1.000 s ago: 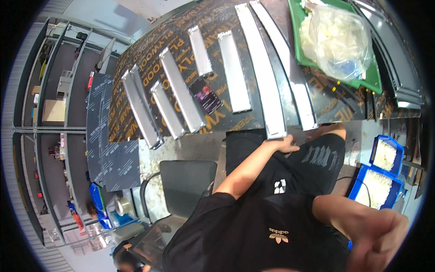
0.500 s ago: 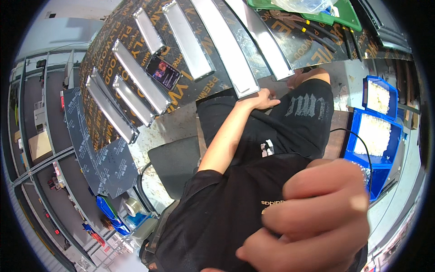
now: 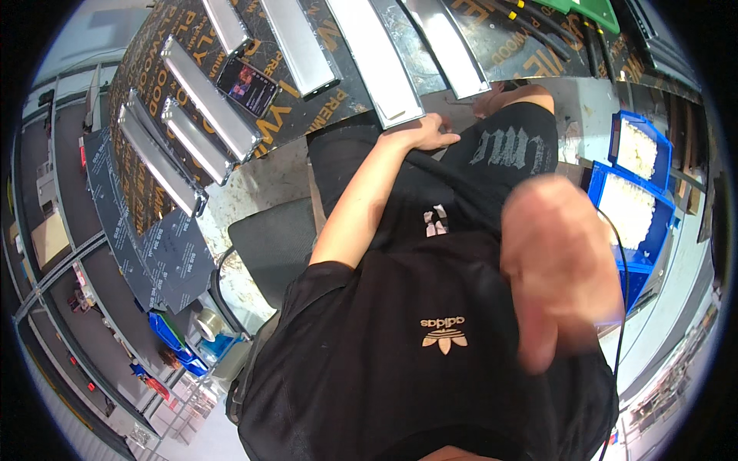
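The person's left hand (image 3: pixel 419 133) lay just under the near end of a long silver channel (image 3: pixel 380 61), which jutted over the edge of the dark plywood table (image 3: pixel 280 123) above the black shorts (image 3: pixel 461 173). Its thumb stretched to the right, but whether the fingers grasped the channel could not be told. The right hand (image 3: pixel 565 269), blurred, was raised before the black shirt (image 3: pixel 369 346), left of a blue bin (image 3: pixel 663 230) of white pieces; whether its fingers were clenched around anything could not be told. A smartphone (image 3: pixel 247 86) lay among shorter channels (image 3: pixel 211 100).
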